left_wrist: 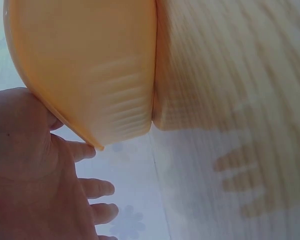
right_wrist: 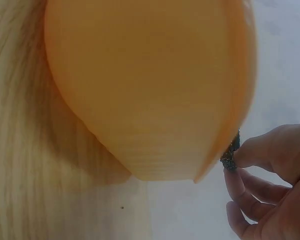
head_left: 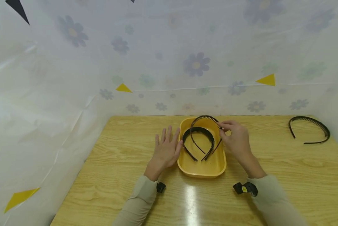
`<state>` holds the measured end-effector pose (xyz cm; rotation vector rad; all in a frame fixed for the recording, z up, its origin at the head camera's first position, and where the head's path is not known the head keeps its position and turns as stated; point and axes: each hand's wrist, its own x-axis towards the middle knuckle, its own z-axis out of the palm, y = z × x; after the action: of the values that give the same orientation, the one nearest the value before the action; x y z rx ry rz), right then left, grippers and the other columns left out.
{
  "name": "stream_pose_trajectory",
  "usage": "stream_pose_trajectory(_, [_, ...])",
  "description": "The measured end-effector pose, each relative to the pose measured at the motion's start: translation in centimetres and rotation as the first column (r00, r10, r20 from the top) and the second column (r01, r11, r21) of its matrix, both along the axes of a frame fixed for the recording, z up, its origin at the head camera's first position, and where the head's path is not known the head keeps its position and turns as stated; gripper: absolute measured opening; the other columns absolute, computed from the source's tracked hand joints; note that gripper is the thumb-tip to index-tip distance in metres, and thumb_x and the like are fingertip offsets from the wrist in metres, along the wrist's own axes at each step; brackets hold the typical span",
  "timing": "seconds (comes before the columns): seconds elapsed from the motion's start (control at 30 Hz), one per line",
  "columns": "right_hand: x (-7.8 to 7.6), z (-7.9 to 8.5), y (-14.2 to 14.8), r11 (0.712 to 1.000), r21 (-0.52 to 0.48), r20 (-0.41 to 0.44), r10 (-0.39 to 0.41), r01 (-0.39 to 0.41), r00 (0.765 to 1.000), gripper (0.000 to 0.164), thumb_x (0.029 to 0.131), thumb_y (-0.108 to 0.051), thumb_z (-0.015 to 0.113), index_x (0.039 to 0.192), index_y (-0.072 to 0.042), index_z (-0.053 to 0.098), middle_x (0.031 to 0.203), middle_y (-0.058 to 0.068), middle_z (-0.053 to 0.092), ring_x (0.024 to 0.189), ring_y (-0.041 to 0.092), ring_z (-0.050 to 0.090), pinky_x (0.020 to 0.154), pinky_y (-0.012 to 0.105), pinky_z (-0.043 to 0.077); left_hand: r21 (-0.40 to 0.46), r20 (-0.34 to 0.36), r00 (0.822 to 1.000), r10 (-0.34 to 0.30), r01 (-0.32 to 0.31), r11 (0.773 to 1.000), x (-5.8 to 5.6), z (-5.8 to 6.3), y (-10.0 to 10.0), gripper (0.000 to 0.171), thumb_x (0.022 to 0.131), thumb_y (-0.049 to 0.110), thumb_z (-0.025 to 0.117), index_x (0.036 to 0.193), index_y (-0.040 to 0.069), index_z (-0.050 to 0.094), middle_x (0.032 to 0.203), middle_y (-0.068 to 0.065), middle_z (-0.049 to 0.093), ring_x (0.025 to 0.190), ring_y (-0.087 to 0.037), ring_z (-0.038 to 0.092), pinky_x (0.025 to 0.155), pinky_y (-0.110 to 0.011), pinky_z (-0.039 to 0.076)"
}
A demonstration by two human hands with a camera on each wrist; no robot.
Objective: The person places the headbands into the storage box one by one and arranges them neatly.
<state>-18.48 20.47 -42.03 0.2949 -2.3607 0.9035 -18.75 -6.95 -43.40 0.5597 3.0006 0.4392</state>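
A yellow plastic basin [head_left: 202, 171] stands on the table with black toothed headbands [head_left: 198, 129] lying inside it. My right hand [head_left: 237, 139] pinches another black headband [head_left: 204, 117] between thumb and fingertips by its right side, over the basin's far right part. In the right wrist view a dark glittery bit of that headband [right_wrist: 230, 156] shows between thumb and finger at the rim. My left hand [head_left: 166, 150] lies along the basin's left side, fingers straight and spread, the thumb at the rim. The left wrist view shows the basin's outer wall [left_wrist: 90, 65] beside the palm.
One more black headband [head_left: 324, 128] lies on the wooden table [head_left: 270, 157] at the far right. White flower-printed sheeting [head_left: 157, 69] hangs behind the table and along its left side, with yellow triangular pieces [head_left: 266, 80] on it.
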Motion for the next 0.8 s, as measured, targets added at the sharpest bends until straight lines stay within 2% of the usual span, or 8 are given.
stream_pose_trajectory(0.3, [-0.3,-1.0,-0.9,0.999,0.017,0.074,0.027,-0.029,0.997,0.022,0.088,0.008,0.073,0.109,0.003,0.079,0.107,0.021,0.072,0.077,0.030,0.070,0.043,0.025,0.035,-0.002,0.003,1.000,0.004,-0.004,1.000,-0.1,-0.4,-0.1,0.062,0.112,0.050,0.016,0.167,0.024,0.010,0.172,-0.013,-0.001,0.156,-0.035,-0.007,0.121,-0.063,0.000])
stream_pose_trajectory(0.63, [-0.4,-1.1,-1.2,0.999,0.037,0.111,0.030,-0.035,0.993,0.023,0.089,0.006,0.072,0.111,0.003,0.079,0.107,0.022,0.072,0.061,0.021,0.059,0.043,0.026,0.035,0.005,-0.004,1.000,-0.006,0.006,1.000,-0.1,-0.2,0.0,0.061,0.112,0.048,0.018,0.167,0.023,0.013,0.171,-0.015,0.003,0.157,-0.038,-0.001,0.121,-0.064,0.003])
stream_pose_trajectory(0.8, [-0.5,-1.2,-1.6,0.998,0.046,0.155,0.045,-0.053,0.987,0.025,0.089,0.006,0.070,0.113,0.004,0.077,0.109,0.023,0.071,0.065,0.023,0.064,0.047,0.027,0.042,0.006,-0.005,1.000,-0.002,0.002,1.000,-0.1,-0.1,0.1,0.061,0.112,0.048,0.019,0.167,0.022,0.013,0.171,-0.016,0.005,0.157,-0.039,0.000,0.121,-0.065,0.004])
